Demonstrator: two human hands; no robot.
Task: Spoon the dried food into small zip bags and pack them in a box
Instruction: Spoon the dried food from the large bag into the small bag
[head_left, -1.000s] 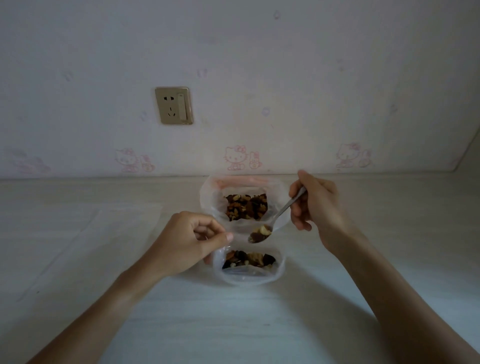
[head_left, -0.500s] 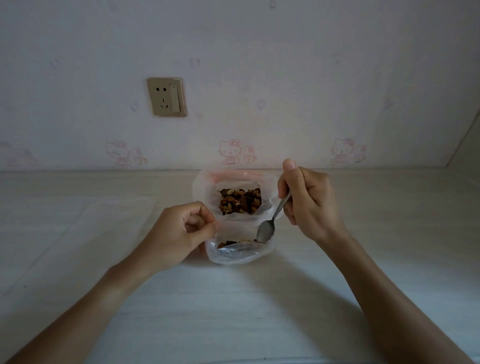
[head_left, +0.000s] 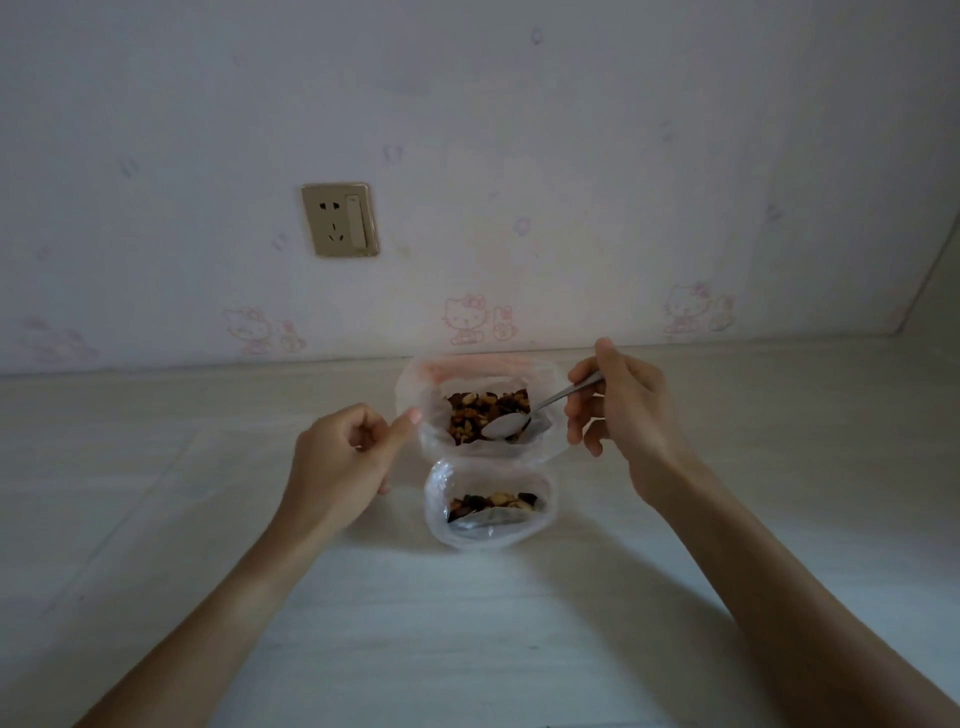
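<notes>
A large clear bag (head_left: 415, 431) of mixed nuts and dried fruit stands open at the back of the pale table (head_left: 467, 639). Just in front of it stands a small clear zip bag (head_left: 441, 525), open, with a layer of the same food inside. My right hand (head_left: 623, 415) grips the handle of a metal spoon (head_left: 504, 427). Its bowl looks empty and dips into the large bag. My left hand (head_left: 343, 457) is left of both bags, fingers curled, its thumb pinching the large bag's left rim. No box is in view.
A wall socket (head_left: 340, 219) sits on the cartoon-cat wallpaper right behind the bags. A flat clear plastic sheet (head_left: 130, 467) lies on the table to the left. The wall turns a corner at the far right (head_left: 930, 291).
The spoon carried food to the small bag, tipped it in, and has swung back into the large bag. My left hand has shifted from the small bag's rim up to the large bag's edge.
</notes>
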